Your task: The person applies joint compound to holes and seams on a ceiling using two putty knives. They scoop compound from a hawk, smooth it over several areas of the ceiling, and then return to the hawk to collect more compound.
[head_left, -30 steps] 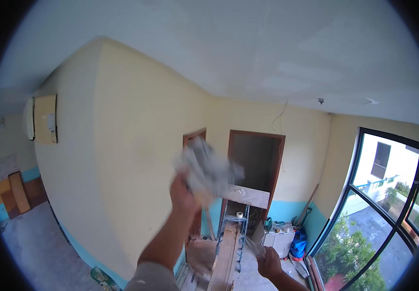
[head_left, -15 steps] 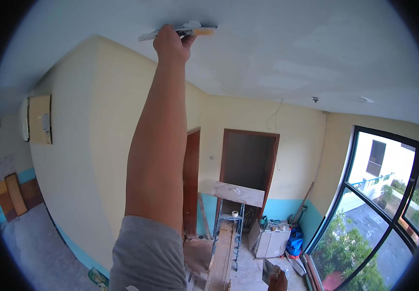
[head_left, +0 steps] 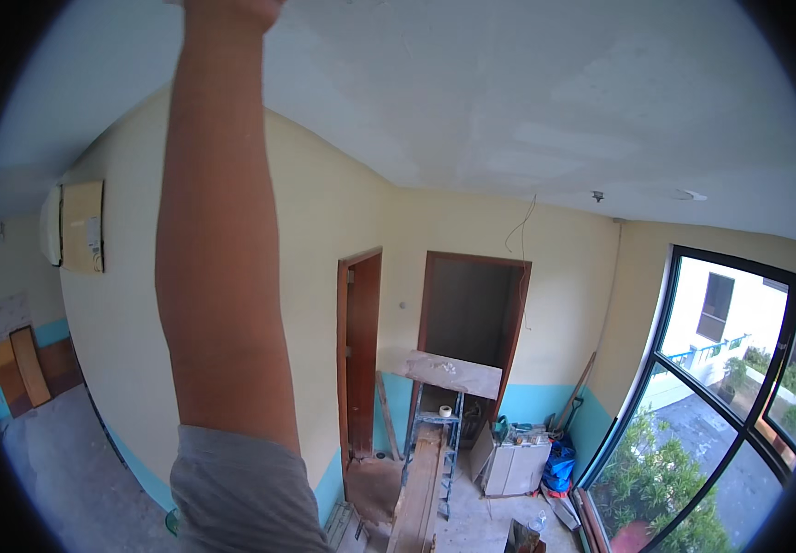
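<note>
My left arm reaches up to the white ceiling [head_left: 509,101], and my left hand [head_left: 232,7] is cut off by the top edge. A plastering trowel with an orange-tan handle shows in that hand in the earlier picture; now it is out of view. Smoother, shinier filler patches mark the ceiling to the right of the arm. Low at the bottom edge, my right hand [head_left: 536,546] shows only in part, closed on a putty knife [head_left: 519,535] with its blade pointing up.
A stepladder [head_left: 449,452] with a board [head_left: 453,373] across it stands before a doorway, a roll of tape on it. A long plank [head_left: 416,498] runs toward me. Right of it are a cabinet [head_left: 513,465] with tools on top, a blue bag [head_left: 558,465] and a large window [head_left: 739,369].
My left hand has moved up and to the left, carrying the trowel out of the picture. My right hand with the putty knife has sunk lower, toward the bottom edge.
</note>
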Action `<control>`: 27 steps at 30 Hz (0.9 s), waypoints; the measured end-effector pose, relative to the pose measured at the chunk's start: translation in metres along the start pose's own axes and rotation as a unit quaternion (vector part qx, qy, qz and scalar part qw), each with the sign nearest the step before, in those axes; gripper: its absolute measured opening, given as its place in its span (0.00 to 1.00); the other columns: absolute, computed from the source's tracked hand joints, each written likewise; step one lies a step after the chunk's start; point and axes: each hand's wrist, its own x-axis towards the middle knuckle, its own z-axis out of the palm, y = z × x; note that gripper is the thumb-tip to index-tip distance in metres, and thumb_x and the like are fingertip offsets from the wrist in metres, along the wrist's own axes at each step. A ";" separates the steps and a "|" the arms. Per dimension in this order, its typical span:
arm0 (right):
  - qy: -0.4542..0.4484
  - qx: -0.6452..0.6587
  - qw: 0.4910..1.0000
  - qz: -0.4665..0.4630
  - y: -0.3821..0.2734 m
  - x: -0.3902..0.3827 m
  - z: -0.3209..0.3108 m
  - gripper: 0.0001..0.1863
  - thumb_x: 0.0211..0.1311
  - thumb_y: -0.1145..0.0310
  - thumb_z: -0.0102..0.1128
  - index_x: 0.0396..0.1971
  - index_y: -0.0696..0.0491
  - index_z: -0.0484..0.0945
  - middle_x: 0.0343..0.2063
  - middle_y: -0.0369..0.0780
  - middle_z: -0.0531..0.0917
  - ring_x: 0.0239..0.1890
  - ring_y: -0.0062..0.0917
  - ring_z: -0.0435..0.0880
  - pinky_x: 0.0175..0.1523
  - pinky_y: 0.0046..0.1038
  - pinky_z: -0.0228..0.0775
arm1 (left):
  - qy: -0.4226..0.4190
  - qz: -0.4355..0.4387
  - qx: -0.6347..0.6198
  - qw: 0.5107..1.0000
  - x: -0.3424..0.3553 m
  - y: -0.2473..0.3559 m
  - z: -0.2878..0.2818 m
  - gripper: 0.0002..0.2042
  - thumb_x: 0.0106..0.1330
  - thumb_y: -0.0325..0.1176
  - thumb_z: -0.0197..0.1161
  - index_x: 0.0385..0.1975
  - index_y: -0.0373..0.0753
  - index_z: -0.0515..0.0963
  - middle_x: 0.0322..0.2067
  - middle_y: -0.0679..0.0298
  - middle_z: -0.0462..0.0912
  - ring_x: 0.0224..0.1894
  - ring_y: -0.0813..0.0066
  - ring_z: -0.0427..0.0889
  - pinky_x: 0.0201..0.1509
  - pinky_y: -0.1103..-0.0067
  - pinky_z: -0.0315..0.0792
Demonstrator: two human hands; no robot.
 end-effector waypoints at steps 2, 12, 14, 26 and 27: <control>0.029 0.012 0.999 0.015 0.018 -0.005 0.007 0.23 0.67 0.62 0.45 0.53 0.64 0.66 0.45 0.61 0.75 0.47 0.57 0.73 0.49 0.45 0.66 | -0.082 0.045 0.257 0.962 0.032 0.005 -0.042 0.22 0.70 0.37 0.54 0.55 0.27 0.61 0.52 0.48 0.66 0.53 0.62 0.72 0.52 0.74 0.78; 0.018 0.011 0.995 0.099 0.030 -0.021 0.005 0.22 0.67 0.61 0.44 0.52 0.64 0.67 0.44 0.61 0.76 0.47 0.58 0.73 0.49 0.45 0.66 | 0.011 0.208 0.201 0.957 0.068 -0.259 -0.054 0.13 0.62 0.33 0.57 0.44 0.38 0.71 0.45 0.55 0.74 0.50 0.58 0.75 0.46 0.56 0.74; 0.013 0.002 0.993 0.117 0.034 -0.018 0.007 0.22 0.68 0.61 0.44 0.52 0.64 0.67 0.44 0.61 0.76 0.47 0.58 0.73 0.49 0.45 0.66 | -0.102 0.118 0.287 0.945 0.056 -0.299 -0.018 0.13 0.63 0.29 0.57 0.46 0.35 0.69 0.47 0.54 0.73 0.50 0.56 0.74 0.47 0.58 0.77; 0.033 0.027 0.993 0.112 0.030 -0.025 0.001 0.22 0.68 0.60 0.44 0.51 0.63 0.67 0.43 0.61 0.76 0.46 0.58 0.73 0.48 0.45 0.66 | 0.078 -0.166 -0.349 0.919 0.023 -0.185 0.058 0.16 0.63 0.31 0.54 0.48 0.29 0.68 0.47 0.51 0.70 0.47 0.55 0.75 0.41 0.61 0.83; 0.034 0.031 0.993 0.112 0.029 -0.029 -0.002 0.22 0.68 0.60 0.44 0.51 0.63 0.67 0.43 0.61 0.76 0.46 0.58 0.73 0.48 0.45 0.66 | 0.086 -0.141 -0.333 0.928 0.023 -0.165 0.056 0.16 0.63 0.31 0.54 0.48 0.31 0.69 0.46 0.52 0.72 0.46 0.55 0.76 0.40 0.60 0.82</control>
